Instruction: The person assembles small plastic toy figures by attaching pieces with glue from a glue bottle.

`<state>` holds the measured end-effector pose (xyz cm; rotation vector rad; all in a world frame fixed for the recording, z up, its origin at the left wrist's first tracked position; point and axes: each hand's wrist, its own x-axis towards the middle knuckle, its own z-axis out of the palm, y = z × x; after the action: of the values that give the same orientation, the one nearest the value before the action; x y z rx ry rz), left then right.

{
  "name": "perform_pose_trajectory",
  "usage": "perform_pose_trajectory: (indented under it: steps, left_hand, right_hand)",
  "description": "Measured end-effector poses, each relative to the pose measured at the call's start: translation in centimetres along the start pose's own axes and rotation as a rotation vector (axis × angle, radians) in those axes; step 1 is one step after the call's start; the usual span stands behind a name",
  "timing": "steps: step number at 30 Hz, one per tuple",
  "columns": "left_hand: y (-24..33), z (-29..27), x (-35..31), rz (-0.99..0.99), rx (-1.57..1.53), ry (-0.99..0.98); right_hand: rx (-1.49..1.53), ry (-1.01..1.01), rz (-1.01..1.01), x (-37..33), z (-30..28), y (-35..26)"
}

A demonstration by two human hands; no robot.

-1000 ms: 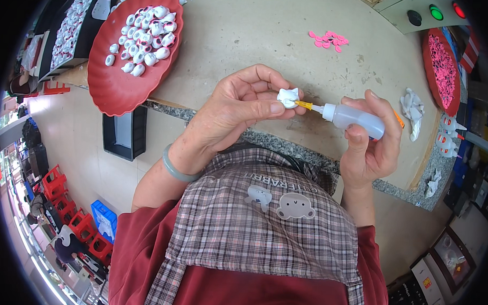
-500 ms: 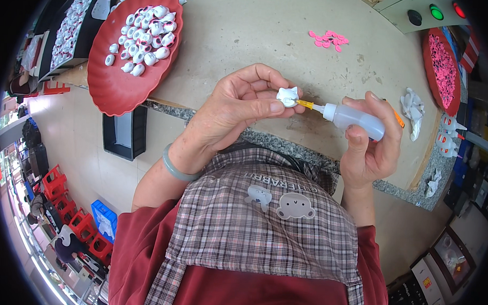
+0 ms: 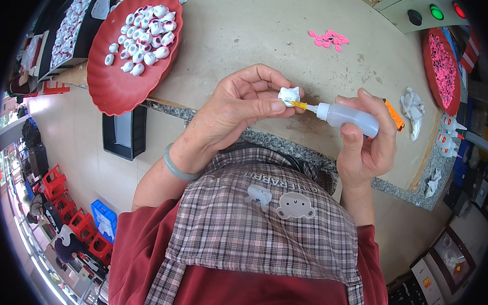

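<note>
Between thumb and fingers, my left hand (image 3: 251, 96) pinches a small white figurine (image 3: 289, 95) with pointed ears. My right hand (image 3: 368, 138) grips a translucent squeeze bottle (image 3: 352, 120) with a white cap, lying almost level. Its yellow nozzle tip (image 3: 298, 104) meets the figurine's lower edge; whether it enters an opening there I cannot make out. Both hands are above the table near its front edge. Beyond them lies a loose group of small pink discs (image 3: 328, 39).
At the left, a red scalloped tray (image 3: 109, 83) holds many white pieces, beside a black bin (image 3: 92, 23) of similar ones. On the right are a red tray (image 3: 454, 100) of pink pieces, crumpled tissue (image 3: 413, 110), an orange-and-black object (image 3: 394, 115) and several small bottles (image 3: 447, 141).
The squeeze bottle and my right hand have shifted slightly left, bringing the yellow tip further in against the figurine. The figurine has tilted a little; my left hand has barely moved.
</note>
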<state>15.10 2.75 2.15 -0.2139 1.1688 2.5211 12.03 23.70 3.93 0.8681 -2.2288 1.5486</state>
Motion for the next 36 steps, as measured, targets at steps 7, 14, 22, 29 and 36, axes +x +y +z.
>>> perform_pose_trajectory:
  steps: [7,14,22,29,36]
  left_hand:
    - [-0.02,-0.21,0.16,-0.014,-0.101,-0.049]
    - [-0.29,-0.44,0.27,-0.002,-0.184,-0.096]
    - [-0.29,-0.36,0.33,-0.010,-0.180,-0.093]
    - [-0.37,-0.42,0.41,-0.014,-0.190,-0.095]
    - [-0.31,-0.63,0.45,-0.003,-0.208,-0.095]
  right_hand:
    - [0.100,0.106,0.104,-0.30,-0.17,0.26]
    - [0.130,0.124,0.119,-0.54,-0.23,0.51]
    - [0.099,0.112,0.124,-0.42,-0.10,0.46]
    - [0.087,0.104,0.121,-0.28,0.01,0.49]
    - [0.064,0.126,0.133,-0.24,-0.02,0.56]
